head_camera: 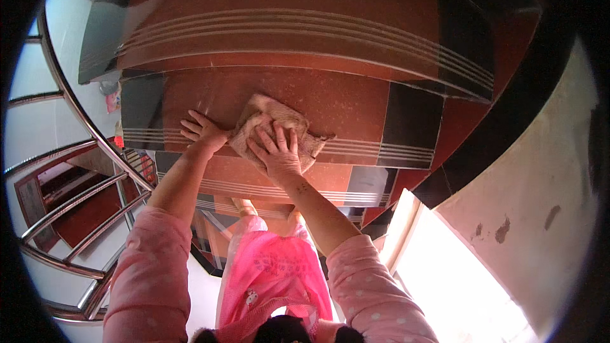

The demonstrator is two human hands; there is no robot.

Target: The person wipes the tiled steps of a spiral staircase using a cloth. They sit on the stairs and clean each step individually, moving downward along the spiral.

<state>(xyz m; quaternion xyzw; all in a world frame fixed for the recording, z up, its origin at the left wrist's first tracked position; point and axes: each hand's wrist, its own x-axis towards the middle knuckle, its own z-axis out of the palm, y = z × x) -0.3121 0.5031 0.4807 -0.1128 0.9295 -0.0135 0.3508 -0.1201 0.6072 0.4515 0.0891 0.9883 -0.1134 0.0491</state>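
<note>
A light brown cloth (252, 114) lies bunched on a reddish-brown tiled stair step (343, 105) with dark end tiles and pale grooved lines near its edge. My right hand (279, 152) presses flat on the cloth with its fingers spread; nothing shows gripped between them. To the left of the cloth, my left hand (205, 134) rests spread on the bare tile near the step's front edge, its wrist close to the cloth's left corner. Damp-looking marks and small pale specks show on the step's surface.
A curved metal stair railing (71, 85) runs along the left. Another step (286, 5) rises above, and lower steps (333, 176) lie below, where my feet stand. A stained wall (533, 190) and a bright opening (452, 267) are at the right.
</note>
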